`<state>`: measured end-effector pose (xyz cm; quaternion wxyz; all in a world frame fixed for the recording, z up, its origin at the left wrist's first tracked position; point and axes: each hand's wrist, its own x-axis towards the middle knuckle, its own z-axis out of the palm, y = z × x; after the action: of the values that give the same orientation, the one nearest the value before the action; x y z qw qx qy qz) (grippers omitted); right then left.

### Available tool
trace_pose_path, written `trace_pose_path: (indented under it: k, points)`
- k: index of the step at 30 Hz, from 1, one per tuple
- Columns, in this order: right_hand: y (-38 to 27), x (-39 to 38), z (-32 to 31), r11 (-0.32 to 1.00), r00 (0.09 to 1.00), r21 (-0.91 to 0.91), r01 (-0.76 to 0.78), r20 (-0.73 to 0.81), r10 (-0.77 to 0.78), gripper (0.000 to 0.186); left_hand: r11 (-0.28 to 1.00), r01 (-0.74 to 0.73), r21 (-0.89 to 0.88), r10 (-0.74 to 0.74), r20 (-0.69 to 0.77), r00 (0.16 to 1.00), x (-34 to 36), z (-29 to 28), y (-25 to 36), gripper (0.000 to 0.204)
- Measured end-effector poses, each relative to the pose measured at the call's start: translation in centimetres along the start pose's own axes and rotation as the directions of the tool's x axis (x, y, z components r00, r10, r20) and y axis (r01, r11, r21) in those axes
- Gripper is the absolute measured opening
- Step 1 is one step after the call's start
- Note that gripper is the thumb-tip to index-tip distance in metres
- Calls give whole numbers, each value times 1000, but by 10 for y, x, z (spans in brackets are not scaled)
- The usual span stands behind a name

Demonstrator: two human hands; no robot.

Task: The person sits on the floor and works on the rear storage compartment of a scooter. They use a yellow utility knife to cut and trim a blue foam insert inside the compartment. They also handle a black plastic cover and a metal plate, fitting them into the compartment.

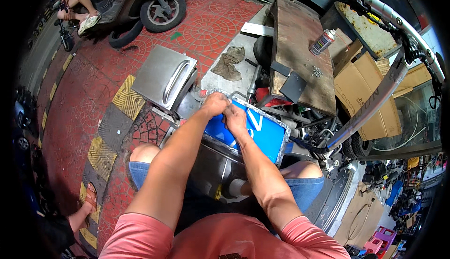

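At the far-left corner of the blue panel (272, 142), before our knees (304, 170), our left hand (216, 102) and right hand (235, 118) meet curled, grasping what we cannot tell, the right nearer the panel's middle, its long axis slanting rightward toward us.

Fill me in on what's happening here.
A person is working over a blue panel with white markings. Their left hand and right hand meet near its far left corner; anything pinched between the fingers is hidden. A spray can stands on the wooden table beyond.
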<state>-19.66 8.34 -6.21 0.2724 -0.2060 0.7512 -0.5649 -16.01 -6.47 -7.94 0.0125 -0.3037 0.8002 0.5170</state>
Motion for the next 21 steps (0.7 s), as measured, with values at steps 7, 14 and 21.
trace_pose_path:
  k: [7, 14, 21]
  points:
    - [1, -23, -6, 953, 982, -246, 178, -10, -186, 35, 998, -40, 55, 45, -101, 994, -14, -2, 10, 34]
    - [-66, -124, 15, 868, 772, -135, 478, 536, -341, 14, 998, -9, 66, 22, -202, 979, 9, 2, -15, 40]
    - [-108, -103, -70, 813, 891, -517, 267, 454, -4, 33, 911, 95, -402, -33, 158, 987, 0, -12, -6, 36]
